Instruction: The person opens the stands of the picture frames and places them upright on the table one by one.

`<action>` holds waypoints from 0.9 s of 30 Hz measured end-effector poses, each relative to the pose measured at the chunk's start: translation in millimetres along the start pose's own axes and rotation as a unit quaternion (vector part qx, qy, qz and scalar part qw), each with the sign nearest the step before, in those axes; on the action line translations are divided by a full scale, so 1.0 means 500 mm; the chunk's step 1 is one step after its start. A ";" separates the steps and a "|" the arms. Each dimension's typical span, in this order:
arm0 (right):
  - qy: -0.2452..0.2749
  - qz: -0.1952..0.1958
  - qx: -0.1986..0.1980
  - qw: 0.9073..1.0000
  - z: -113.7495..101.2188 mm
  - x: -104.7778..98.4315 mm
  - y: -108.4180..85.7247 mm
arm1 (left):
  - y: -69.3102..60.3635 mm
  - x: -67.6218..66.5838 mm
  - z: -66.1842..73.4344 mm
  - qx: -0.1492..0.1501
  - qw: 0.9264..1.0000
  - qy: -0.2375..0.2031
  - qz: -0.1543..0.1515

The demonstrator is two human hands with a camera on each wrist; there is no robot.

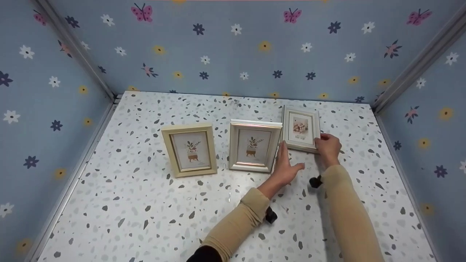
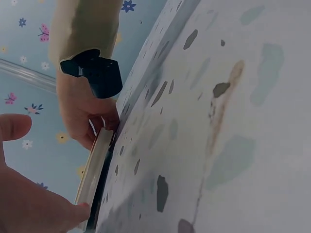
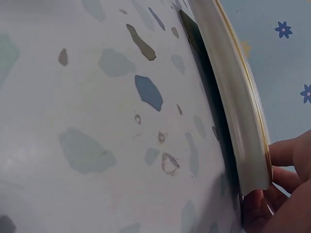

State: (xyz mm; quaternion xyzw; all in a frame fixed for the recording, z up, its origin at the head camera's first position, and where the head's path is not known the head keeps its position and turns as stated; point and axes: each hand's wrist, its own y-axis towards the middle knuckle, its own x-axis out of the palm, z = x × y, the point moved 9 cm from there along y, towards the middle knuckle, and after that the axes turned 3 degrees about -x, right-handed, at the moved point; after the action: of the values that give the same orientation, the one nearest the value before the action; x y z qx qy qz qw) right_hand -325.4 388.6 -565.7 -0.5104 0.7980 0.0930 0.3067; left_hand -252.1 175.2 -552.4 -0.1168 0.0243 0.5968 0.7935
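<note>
A silver-white picture frame [image 1: 300,128] with a pink-and-red picture lies face up, or nearly so, at the right of the table. My right hand [image 1: 328,147] pinches its lower right corner; in the right wrist view, fingers [image 3: 284,177] bend around the frame's edge [image 3: 238,107]. The left hand [image 1: 285,170] has straight fingers at the lower left corner, the thumb spread away. One left fingertip touches the frame's side [image 2: 97,160] in the left wrist view. Beside the left hand, a silver frame [image 1: 255,145] with a plant picture stands upright.
Further left stands a cream-gold frame [image 1: 191,150] with a similar plant picture. The speckled white table [image 1: 145,218] meets a blue flowered wall [image 1: 233,51] at the back and side panels left and right. Black wrist devices [image 1: 270,215] hang beneath both sleeves.
</note>
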 end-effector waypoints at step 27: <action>0.048 0.010 0.076 0.996 0.028 -0.011 -0.010 | 0.046 -0.013 0.004 -0.058 0.997 -0.050 0.025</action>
State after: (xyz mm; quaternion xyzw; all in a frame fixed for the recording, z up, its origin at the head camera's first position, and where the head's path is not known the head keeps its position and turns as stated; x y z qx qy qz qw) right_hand -314.0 396.8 -572.9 -0.4813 0.8218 0.0103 0.3048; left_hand -276.2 175.5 -553.0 -0.1318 -0.0475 0.6222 0.7702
